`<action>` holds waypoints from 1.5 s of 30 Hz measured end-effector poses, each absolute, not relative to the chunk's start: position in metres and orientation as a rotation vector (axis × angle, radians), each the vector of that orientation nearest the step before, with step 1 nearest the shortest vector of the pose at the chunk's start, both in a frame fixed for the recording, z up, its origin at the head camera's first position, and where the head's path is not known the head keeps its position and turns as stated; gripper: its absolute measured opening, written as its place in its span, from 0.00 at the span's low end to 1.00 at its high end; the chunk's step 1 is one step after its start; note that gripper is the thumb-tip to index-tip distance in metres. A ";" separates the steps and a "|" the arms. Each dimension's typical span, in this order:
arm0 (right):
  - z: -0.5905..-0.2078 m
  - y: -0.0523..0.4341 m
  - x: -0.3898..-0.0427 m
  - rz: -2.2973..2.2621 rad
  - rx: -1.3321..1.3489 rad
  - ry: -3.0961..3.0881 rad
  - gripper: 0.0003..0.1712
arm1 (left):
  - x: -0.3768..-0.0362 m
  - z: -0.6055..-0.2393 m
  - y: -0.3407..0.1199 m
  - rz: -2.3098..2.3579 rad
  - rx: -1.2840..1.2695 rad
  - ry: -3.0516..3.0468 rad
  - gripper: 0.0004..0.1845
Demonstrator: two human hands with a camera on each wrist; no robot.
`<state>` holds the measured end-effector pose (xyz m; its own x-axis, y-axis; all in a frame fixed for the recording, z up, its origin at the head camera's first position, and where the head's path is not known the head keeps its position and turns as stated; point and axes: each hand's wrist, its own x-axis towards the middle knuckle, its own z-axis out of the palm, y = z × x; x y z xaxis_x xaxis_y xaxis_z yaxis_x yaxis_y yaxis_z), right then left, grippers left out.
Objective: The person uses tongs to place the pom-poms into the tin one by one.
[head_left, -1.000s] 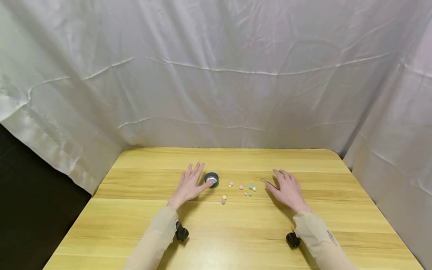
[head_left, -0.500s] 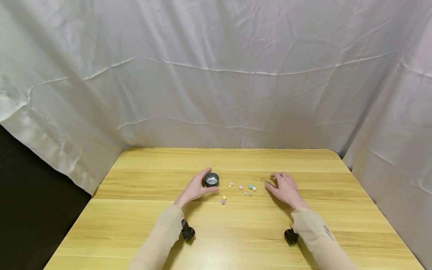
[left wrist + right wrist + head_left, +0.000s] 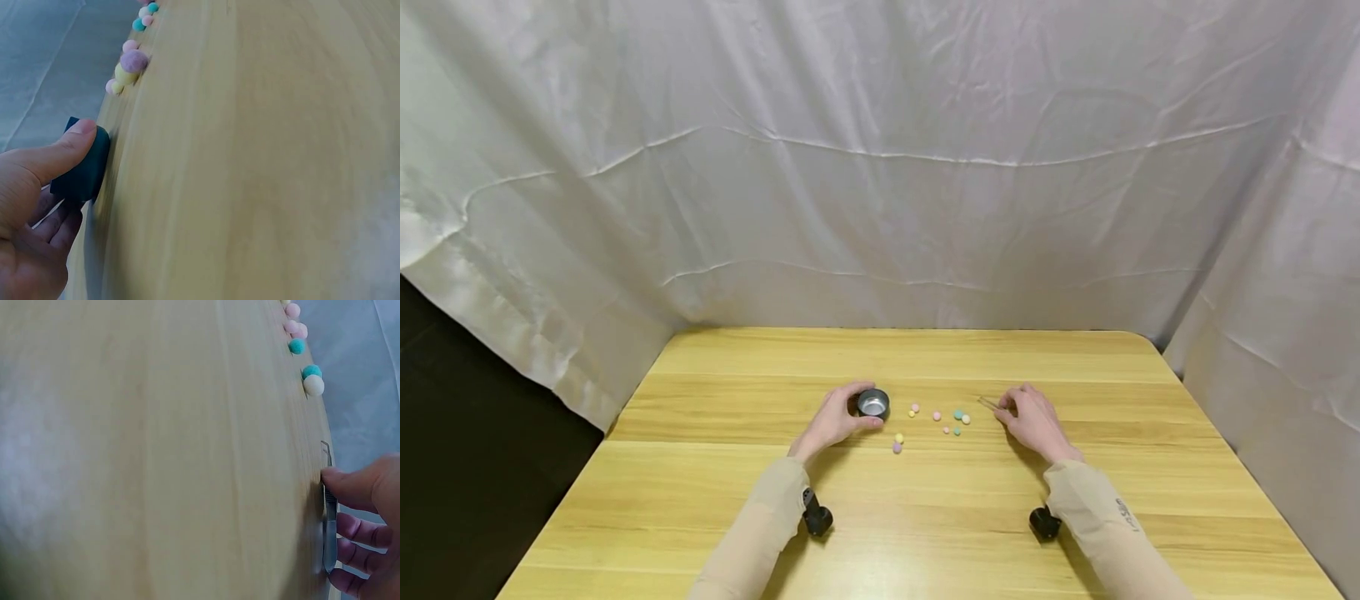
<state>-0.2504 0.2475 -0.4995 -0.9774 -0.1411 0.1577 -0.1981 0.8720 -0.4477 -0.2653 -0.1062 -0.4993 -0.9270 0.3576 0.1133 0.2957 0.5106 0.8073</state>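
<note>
A small round dark bowl (image 3: 873,405) with a silvery inside stands on the table, and my left hand (image 3: 832,419) grips it from the left side. The left wrist view shows the thumb (image 3: 78,134) on the bowl's near wall, with the other fingers partly hidden behind it. My right hand (image 3: 1032,423) holds metal tweezers (image 3: 330,531) with bent tips, thumb on one side and fingers on the other. The tweezers lie low along the table, tips toward the pom-poms. Between the hands lie several small pom-poms, among them a teal one (image 3: 958,414) and a purple one (image 3: 897,447).
More pom-poms, pink, yellow and cream (image 3: 966,420), are scattered on the wooden table (image 3: 925,533). Pale grey curtains (image 3: 910,208) hang behind and at both sides. A black camera (image 3: 817,519) sits at the left wrist and another (image 3: 1045,523) at the right.
My left hand has gone from spread fingers beside the bowl to gripping it, and the bowl has shifted slightly right and nearer. My right fingers have closed on the tweezers.
</note>
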 end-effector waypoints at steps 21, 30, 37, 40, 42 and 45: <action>-0.494 0.248 -0.243 0.779 0.339 -2.898 0.04 | -0.260 -0.496 -0.114 1.429 0.642 2.583 0.35; -0.486 0.249 -0.241 0.781 0.496 -2.905 0.04 | -0.260 -0.496 -0.115 1.410 0.659 2.588 0.35; -0.482 0.249 -0.239 0.800 0.573 -2.965 0.04 | -0.261 -0.497 -0.116 1.419 0.667 2.578 0.35; -0.482 0.248 -0.239 0.790 0.591 -2.970 0.05 | -0.260 -0.497 -0.116 1.417 0.665 2.578 0.35; -0.482 0.248 -0.239 0.790 0.600 -2.965 0.05 | -0.260 -0.498 -0.116 1.414 0.665 2.582 0.35; -0.482 0.248 -0.239 0.791 0.616 -2.957 0.06 | -0.260 -0.498 -0.116 1.414 0.660 2.583 0.35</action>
